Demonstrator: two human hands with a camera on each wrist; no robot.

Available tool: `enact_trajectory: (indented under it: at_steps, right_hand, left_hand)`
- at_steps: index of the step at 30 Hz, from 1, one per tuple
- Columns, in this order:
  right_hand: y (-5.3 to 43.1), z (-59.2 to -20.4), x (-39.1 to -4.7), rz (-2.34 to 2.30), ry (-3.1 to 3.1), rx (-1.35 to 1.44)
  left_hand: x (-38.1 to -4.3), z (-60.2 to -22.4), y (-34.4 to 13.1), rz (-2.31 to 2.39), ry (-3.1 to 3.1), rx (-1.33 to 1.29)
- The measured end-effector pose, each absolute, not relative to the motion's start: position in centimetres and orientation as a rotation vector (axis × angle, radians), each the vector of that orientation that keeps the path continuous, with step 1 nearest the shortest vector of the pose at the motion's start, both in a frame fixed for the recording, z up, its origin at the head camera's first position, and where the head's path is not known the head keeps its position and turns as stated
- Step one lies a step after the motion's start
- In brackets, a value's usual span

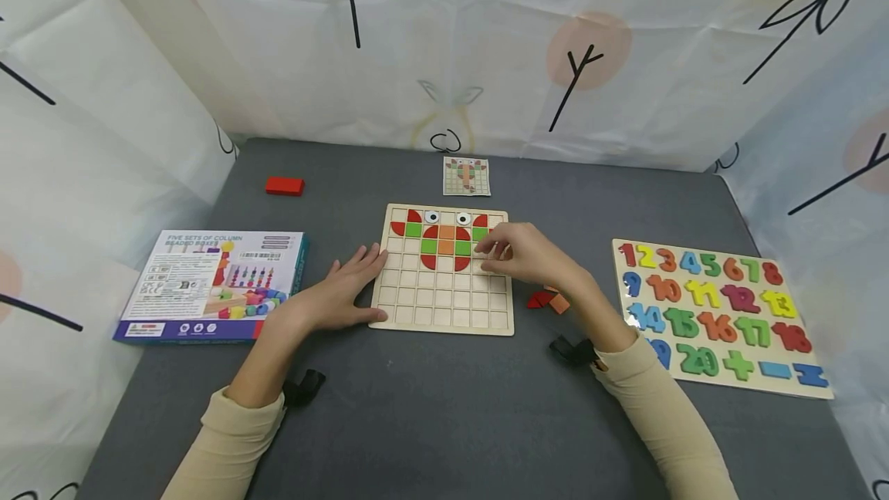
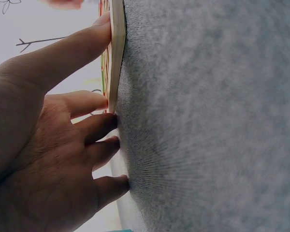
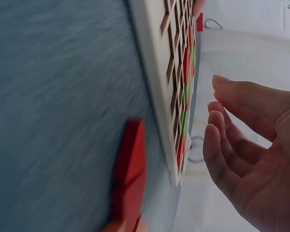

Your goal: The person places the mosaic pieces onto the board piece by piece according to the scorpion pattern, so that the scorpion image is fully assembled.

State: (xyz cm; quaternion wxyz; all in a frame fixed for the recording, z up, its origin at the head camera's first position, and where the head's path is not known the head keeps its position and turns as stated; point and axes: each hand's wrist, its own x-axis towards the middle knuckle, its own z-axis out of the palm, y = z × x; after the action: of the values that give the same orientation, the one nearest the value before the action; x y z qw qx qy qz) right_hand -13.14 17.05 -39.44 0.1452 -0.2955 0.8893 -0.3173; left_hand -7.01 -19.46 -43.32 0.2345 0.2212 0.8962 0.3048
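A wooden grid board (image 1: 407, 307) lies flat on the grey table, with red, green and orange pieces and two eye pieces (image 1: 463, 217) set in its upper rows. My left hand (image 1: 340, 292) rests at its left edge, fingers spread; in the left wrist view the thumb (image 2: 82, 46) touches the board's edge. Over the board's right side hovers my right hand (image 1: 524, 253), its fingers loosely bent. The right wrist view shows nothing between that thumb and the fingertips. Beside the board's right edge lie red pieces (image 1: 538, 299) and an orange square (image 1: 559, 304).
A small pattern card (image 1: 466, 176) lies behind the board. At the left are a boxed toy set (image 1: 174, 276) and a red block (image 1: 285, 186). A number puzzle board (image 1: 722, 319) lies at the right. Patterned cloth (image 1: 486, 60) hangs around the table.
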Motion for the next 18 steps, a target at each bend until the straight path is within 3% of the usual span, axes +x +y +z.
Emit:
enact_trajectory:
  at_steps: [10, 18]
  right_hand:
    - [23.2, -40.1, -10.8, -0.845, 2.608, -0.758]
    - [25.9, -40.1, -9.7, -0.753, 2.656, -0.712]
  left_hand:
    - [-6.6, -41.5, -18.5, 0.756, 2.458, 0.538]
    - [-7.3, -44.2, -19.7, 0.850, 2.453, 0.597]
